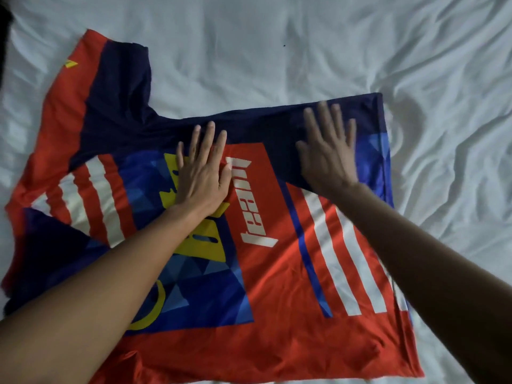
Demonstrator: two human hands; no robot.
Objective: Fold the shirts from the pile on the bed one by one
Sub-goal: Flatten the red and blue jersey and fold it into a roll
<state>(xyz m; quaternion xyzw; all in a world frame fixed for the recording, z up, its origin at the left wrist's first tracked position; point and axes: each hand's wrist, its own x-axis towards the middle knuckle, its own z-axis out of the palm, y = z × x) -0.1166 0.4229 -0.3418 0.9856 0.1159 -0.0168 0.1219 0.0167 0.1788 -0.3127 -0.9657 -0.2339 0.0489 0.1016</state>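
Shirt flat on bed. Left hand, fingers spread, presses its centre; right hand, spread and blurred, over the shirt at 3 o'clock.

Single head-worn wide-angle view, looking forward and steeply down from above the near edge of the shirt, which lies spread on the white bed and fills most of the picture. The camera sits close: both forearms enter from the bottom corners and end at the left hand and right hand, laid flat near the shirt's middle. Beyond the shirt's far edge, the rumpled bed fills the top of the view.
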